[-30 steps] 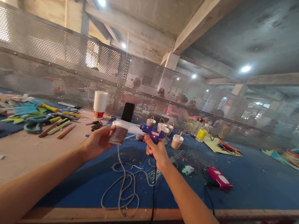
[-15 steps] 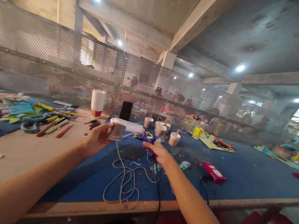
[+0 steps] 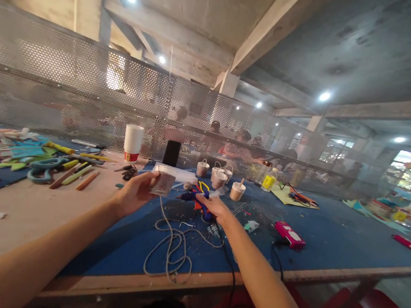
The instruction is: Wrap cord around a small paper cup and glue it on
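The left hand (image 3: 135,193) is clamping its fingers round a cup (image 3: 163,184), holding it above the table (image 3: 330,241) so its string (image 3: 172,250) is hanging free below them. The right hand (image 3: 215,207) is curling its fingers over the glue gun (image 3: 192,196), which is resting low on the table beside the cup.

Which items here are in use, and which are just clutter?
In use: left hand holding cup; cord hanging from it; right hand on blue glue gun.
Lying about: stacked paper cups; pink box; teal scissors; small handled cups.
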Demonstrator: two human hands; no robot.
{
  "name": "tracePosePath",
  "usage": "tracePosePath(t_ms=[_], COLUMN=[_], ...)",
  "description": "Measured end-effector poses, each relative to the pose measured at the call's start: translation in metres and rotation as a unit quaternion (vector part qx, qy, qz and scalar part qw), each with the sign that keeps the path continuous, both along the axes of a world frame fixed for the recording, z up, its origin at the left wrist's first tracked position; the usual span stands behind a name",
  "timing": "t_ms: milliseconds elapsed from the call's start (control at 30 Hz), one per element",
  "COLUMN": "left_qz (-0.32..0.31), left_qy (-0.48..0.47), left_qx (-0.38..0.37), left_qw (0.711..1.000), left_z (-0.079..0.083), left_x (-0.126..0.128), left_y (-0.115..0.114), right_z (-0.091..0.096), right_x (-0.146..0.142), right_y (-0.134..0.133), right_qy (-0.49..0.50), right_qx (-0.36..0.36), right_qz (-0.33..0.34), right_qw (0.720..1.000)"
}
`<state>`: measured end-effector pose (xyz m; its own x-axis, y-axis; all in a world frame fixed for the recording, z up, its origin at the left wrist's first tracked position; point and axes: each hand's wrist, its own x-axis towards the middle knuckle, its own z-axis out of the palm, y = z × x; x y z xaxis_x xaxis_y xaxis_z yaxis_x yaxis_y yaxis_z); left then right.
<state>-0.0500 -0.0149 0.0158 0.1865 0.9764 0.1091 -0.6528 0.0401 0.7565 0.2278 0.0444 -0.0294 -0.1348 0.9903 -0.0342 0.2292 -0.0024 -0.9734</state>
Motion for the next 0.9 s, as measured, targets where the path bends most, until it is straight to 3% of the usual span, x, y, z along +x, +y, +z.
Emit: tracePosePath(t_ms=[200, 300, 433, 500, 600, 733, 900], left_qz=[-0.001, -0.005, -0.027, -0.03, -0.036, -0.105, -0.159], left_qy=[-0.003, 0.006, 0.018, 0.028, 0.044, 0.082, 0.111], left_qx=[-0.005, -0.006, -0.004, -0.014, -0.036, -0.006, 0.043], left_qw=[1.0, 1.0, 0.999, 0.999, 0.998, 0.991, 0.98], left_z=[0.0, -0.001, -0.002, -0.001, 0.0, 0.0, -0.003], left_x=[0.002, 0.003, 0.004, 0.005, 0.008, 0.013, 0.015], left_y=[-0.001, -0.001, -0.002, -0.004, -0.01, -0.018, -0.02], right_z=[0.002, 0.003, 0.004, 0.005, 0.013, 0.044, 0.085], right_x=[0.002, 0.004, 0.005, 0.004, 0.0, -0.017, -0.049], right_y=[-0.002, -0.001, -0.003, -0.005, -0.008, -0.014, -0.03], right_qy=[-0.041, -0.161, -0.316, -0.334, -0.285, -0.157, -0.102], right_qx=[0.015, 0.079, 0.114, 0.143, 0.244, 0.391, 0.389], right_qz=[-0.008, -0.019, -0.051, -0.084, -0.108, 0.014, 0.244], right_qw=[0.999, 0.984, 0.941, 0.928, 0.921, 0.907, 0.883])
